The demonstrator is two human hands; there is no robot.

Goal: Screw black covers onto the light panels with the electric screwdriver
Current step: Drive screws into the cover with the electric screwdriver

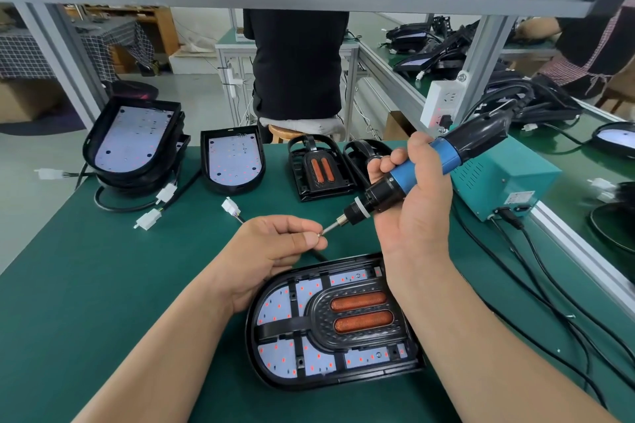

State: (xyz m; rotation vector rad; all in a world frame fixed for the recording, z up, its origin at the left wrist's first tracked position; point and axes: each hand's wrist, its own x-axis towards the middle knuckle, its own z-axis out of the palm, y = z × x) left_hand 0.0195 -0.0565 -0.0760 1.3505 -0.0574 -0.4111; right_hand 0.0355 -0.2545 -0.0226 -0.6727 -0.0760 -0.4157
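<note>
A light panel (285,306) lies on the green table in front of me with a black cover (350,336) holding two orange strips seated on it. My right hand (415,203) grips the blue and black electric screwdriver (412,172), tilted with its bit pointing down-left. My left hand (275,251) pinches a small screw at the bit's tip, above the panel's far edge.
Bare light panels (132,137) (233,158) and spare black covers (319,170) stand at the table's far side with white connectors (230,206). A teal power box (501,178) with black cables sits to the right. A person in black sits beyond the table.
</note>
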